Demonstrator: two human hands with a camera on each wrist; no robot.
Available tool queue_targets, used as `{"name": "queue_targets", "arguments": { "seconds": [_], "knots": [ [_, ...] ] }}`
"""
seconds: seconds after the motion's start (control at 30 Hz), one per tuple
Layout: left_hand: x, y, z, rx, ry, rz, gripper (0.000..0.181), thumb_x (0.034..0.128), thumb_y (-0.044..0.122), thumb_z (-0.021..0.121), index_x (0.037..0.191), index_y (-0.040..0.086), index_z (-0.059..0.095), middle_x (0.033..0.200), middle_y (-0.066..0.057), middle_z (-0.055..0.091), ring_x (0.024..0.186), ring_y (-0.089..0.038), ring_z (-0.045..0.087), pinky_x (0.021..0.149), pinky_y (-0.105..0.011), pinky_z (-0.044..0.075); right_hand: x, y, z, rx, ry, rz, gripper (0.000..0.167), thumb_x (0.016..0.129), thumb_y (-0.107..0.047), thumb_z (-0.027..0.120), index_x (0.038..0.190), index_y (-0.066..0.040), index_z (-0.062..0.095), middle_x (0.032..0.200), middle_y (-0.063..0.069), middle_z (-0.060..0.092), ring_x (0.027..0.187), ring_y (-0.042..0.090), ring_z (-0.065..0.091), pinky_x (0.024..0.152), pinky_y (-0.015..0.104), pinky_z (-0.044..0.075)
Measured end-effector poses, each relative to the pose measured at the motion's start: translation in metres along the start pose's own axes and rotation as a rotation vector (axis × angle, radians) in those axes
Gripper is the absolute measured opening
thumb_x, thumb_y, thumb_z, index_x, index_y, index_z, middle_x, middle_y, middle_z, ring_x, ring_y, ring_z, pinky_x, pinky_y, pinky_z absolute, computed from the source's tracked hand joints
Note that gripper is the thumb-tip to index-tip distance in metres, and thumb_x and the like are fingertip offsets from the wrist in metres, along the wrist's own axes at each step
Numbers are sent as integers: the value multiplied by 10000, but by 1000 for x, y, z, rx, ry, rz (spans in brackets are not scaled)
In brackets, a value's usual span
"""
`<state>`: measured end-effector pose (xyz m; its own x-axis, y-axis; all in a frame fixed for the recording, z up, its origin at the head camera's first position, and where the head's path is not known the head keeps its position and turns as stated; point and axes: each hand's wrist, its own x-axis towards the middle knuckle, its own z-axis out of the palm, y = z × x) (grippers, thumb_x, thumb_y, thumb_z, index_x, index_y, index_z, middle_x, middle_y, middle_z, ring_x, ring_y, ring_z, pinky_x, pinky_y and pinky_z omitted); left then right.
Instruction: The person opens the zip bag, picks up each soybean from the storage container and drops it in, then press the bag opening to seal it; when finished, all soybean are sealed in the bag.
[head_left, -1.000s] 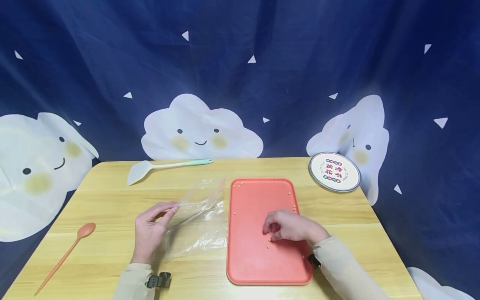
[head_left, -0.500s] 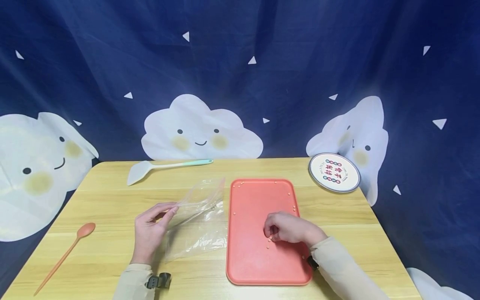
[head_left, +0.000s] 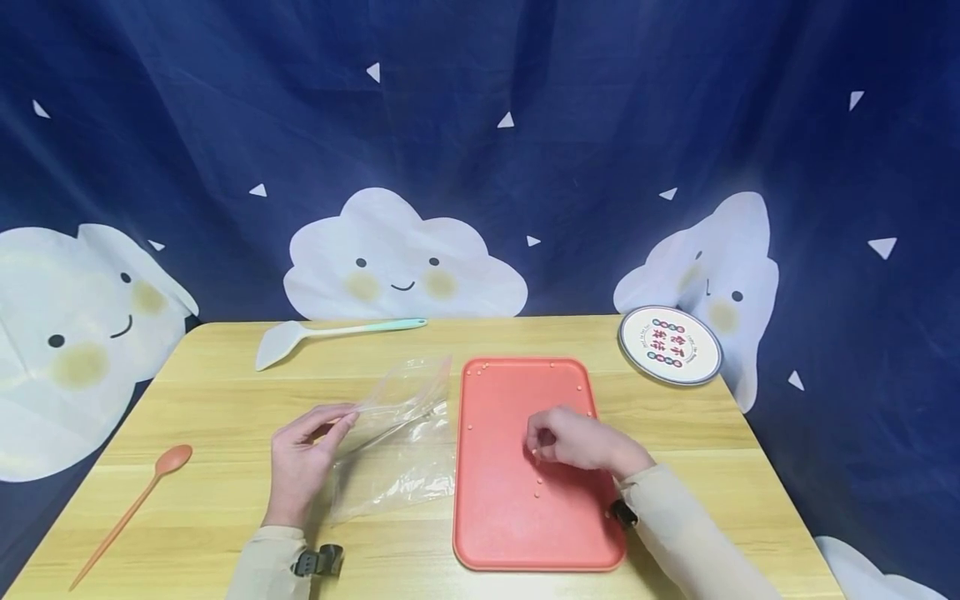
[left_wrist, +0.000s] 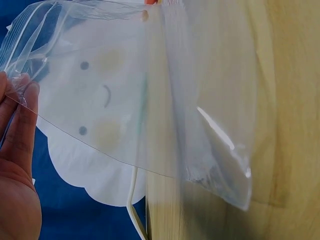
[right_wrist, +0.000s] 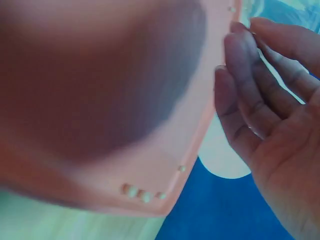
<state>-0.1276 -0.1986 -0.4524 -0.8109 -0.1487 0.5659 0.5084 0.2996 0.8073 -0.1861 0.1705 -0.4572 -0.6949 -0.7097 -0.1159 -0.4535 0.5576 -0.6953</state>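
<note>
My left hand (head_left: 300,458) pinches the upper left edge of a clear zip bag (head_left: 405,479) between thumb and fingers. The bag (left_wrist: 215,90) is raised at its zip end and partly spread, its lower part reaching down to the table. Over the red tray (head_left: 510,533), my right hand (head_left: 581,437) has thumb and fingertips brought together, with one small pale round bean showing at their tips in the head view. Just below that hand lie two more beans (head_left: 537,495) on the tray. In the right wrist view, the fingertips (right_wrist: 237,47) overlap and mostly hide what they pinch.
Several beans (right_wrist: 145,196) sit along the tray's rim and in its far left corner. A spatula (head_left: 281,344) with a green handle lies at the back left. An orange spoon (head_left: 173,459) is at the left, and a white oval plate (head_left: 637,337) at the back right.
My right hand has closed on a bean in the middle of the tray and risen slightly away from the two others. The left hand and the bag have stayed in place.
</note>
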Motion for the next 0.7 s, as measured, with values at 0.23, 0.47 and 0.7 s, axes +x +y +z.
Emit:
{"name": "queue_targets", "arguments": {
  "seconds": [0.23, 0.47, 0.7],
  "knots": [
    [3, 9, 1, 19, -9, 9, 156, 772, -229, 693, 874, -115, 718, 889, -240, 703, 830, -109, 683, 705, -171, 542, 16, -21, -17, 111, 115, -44, 148, 845, 28, 681, 895, -111, 686, 825, -46, 654, 796, 120, 595, 721, 302, 533],
    [4, 10, 2, 8, -14, 27, 154, 771, -234, 690, 870, -119, 715, 893, -258, 697, 831, -121, 686, 701, -182, 548, 42, -46, -23, 161, 236, -51, 67, 891, -121, 715, 932, -174, 708, 874, -90, 662, 857, 107, 609, 786, 324, 525],
    [5, 10, 3, 0, -20, 34, 154, 773, -237, 686, 871, -122, 712, 901, -263, 695, 836, -126, 688, 695, -185, 549, 72, -67, -24, 288, 318, -119, 67, 901, -128, 719, 964, -152, 720, 900, -63, 670, 873, 126, 609, 831, 351, 522]
  ]
}}
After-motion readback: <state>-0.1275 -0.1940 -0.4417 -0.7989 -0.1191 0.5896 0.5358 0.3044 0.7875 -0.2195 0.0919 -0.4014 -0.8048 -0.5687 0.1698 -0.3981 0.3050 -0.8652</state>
